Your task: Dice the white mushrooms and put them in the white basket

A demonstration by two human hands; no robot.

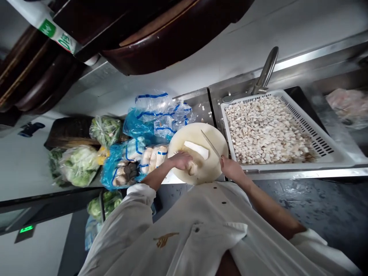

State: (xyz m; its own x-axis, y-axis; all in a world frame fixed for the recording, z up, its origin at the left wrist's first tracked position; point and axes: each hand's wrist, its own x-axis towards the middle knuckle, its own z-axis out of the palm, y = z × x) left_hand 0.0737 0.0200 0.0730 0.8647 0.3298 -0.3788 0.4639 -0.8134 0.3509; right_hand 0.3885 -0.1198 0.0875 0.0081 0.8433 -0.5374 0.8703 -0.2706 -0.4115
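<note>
A round, pale cutting board (184, 134) lies on the counter in front of me. On it rests a long white slab of king oyster mushroom (198, 149). My left hand (181, 160) is closed at the board's left side, its fingers around a smaller mushroom piece (193, 168) that they partly hide. In my right hand (230, 168), at the board's right edge, is the handle of a kitchen knife (211, 143). Its blade points up and left over the board, just right of the white slab.
Right of the board, a white perforated basket (336, 155) holds diced mushroom (267, 130) over the sink, below a faucet (266, 71). Bagged whole mushrooms (153, 157), crumpled plastic bags (161, 115) and bagged greens (79, 163) crowd the left. Dark round wooden vessels (172, 42) overhang the counter.
</note>
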